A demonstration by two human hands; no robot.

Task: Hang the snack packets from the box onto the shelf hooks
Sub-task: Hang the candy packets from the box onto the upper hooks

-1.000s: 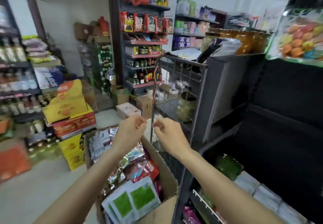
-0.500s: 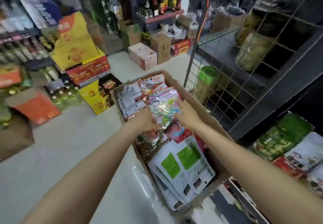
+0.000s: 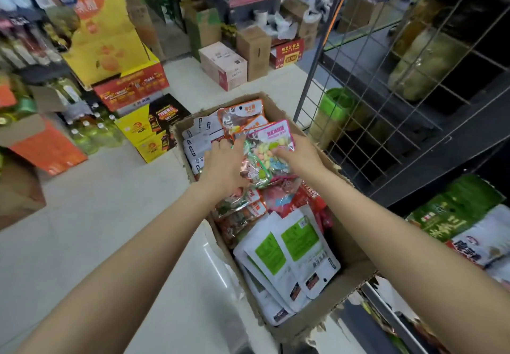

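Head view: both hands reach into the cardboard box [image 3: 356, 251]. The right hand [image 3: 299, 156] pinches a pink-topped candy packet [image 3: 271, 146] at the box's far end; the left hand [image 3: 225, 164] curls onto the same packet's lower edge, fingertips hidden. Beside the box stands the wire rack [image 3: 386, 83], cut off at top.

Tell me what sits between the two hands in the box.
In the head view, a clear candy packet with a pink header lies between left hand and right hand.
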